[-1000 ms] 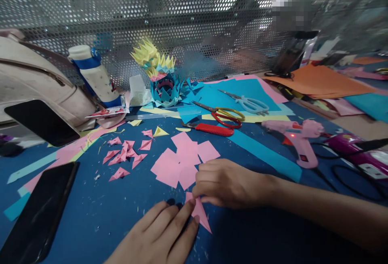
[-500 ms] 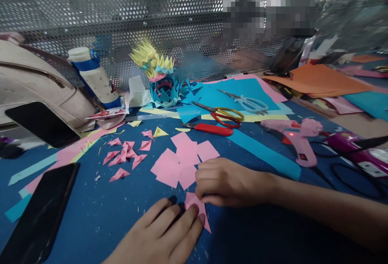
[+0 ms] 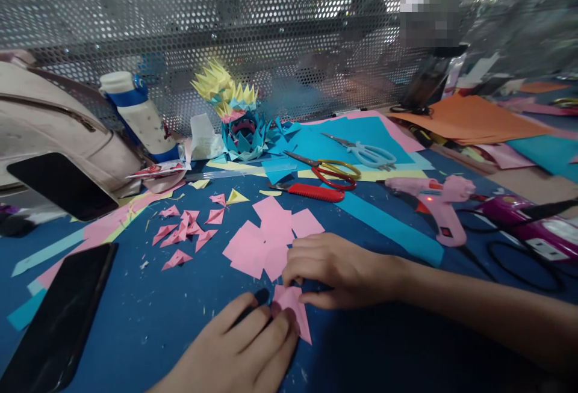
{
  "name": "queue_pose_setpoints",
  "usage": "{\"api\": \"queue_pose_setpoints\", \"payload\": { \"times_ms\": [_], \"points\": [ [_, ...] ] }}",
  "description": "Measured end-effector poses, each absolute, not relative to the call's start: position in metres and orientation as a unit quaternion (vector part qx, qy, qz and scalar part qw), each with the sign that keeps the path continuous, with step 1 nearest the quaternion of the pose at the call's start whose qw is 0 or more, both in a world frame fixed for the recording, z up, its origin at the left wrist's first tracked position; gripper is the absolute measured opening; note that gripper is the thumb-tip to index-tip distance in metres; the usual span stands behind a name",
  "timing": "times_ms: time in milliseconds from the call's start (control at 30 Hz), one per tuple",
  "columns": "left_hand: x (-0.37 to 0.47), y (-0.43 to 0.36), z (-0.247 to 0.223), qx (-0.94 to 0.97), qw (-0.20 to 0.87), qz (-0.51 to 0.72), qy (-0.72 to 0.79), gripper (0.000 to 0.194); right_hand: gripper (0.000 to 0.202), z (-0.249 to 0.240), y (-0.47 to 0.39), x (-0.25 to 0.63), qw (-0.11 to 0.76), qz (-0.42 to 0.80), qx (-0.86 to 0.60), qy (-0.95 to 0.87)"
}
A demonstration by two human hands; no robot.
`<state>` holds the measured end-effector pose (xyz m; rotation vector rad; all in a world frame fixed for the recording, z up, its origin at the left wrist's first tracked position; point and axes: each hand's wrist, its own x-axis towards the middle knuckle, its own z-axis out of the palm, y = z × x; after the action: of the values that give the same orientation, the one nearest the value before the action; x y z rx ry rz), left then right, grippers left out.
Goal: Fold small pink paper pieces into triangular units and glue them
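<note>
A folded pink paper piece (image 3: 293, 307) lies on the blue table. My left hand (image 3: 253, 336) rests flat over its left side, fingers stretched out and fingertips on the paper. My right hand (image 3: 329, 269) is at the paper's upper edge, its fingers bent and its thumb spread apart from them. Just beyond are overlapping pink paper squares (image 3: 275, 221), partly covered by the right fingers. Several small folded pink triangles (image 3: 183, 227) lie to the left, with one yellow folded triangle (image 3: 236, 197) near them.
A red-handled cutter (image 3: 316, 192), red-and-yellow scissors (image 3: 336, 171) and light blue scissors (image 3: 372, 155) lie beyond. A pink glue gun (image 3: 445, 200) with cables is at right. Phones (image 3: 58, 315), a bottle (image 3: 139, 116) and a bag stand left. A paper model (image 3: 244, 122) stands behind.
My right hand has shifted slightly left, and its thumb has parted from the fingers, showing more of the folded paper's upper edge. My left fingers have shifted slightly on the paper.
</note>
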<state>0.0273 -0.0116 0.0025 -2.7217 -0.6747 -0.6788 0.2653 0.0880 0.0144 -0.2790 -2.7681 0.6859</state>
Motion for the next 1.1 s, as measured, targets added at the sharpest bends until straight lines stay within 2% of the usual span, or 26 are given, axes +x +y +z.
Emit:
{"api": "queue_pose_setpoints", "payload": {
  "times_ms": [133, 300, 533, 800, 967, 1100],
  "points": [
    [0.025, -0.022, -0.009, -0.929, 0.148, -0.230, -0.247, 0.040, 0.029, 0.017, 0.086, 0.266, 0.128, 0.237, -0.143, -0.952],
    [0.016, -0.033, -0.019, -0.902, 0.144, -0.206, -0.351, 0.035, 0.022, 0.016, 0.086, 0.267, 0.132, 0.252, -0.142, -0.948],
    [0.003, -0.027, -0.020, -0.938, 0.142, -0.135, -0.287, 0.042, 0.016, 0.017, 0.085, 0.265, 0.138, 0.273, -0.150, -0.940],
    [0.006, -0.027, -0.018, -0.943, 0.121, -0.153, -0.271, 0.039, 0.010, 0.015, 0.086, 0.266, 0.149, 0.258, -0.138, -0.944],
    [0.010, -0.027, -0.020, -0.923, 0.094, -0.223, -0.300, 0.038, 0.012, 0.015, 0.087, 0.268, 0.140, 0.218, -0.123, -0.958],
    [0.007, -0.026, -0.018, -0.938, 0.111, -0.180, -0.274, 0.039, 0.011, 0.016, 0.086, 0.269, 0.143, 0.219, -0.127, -0.957]
  ]
}}
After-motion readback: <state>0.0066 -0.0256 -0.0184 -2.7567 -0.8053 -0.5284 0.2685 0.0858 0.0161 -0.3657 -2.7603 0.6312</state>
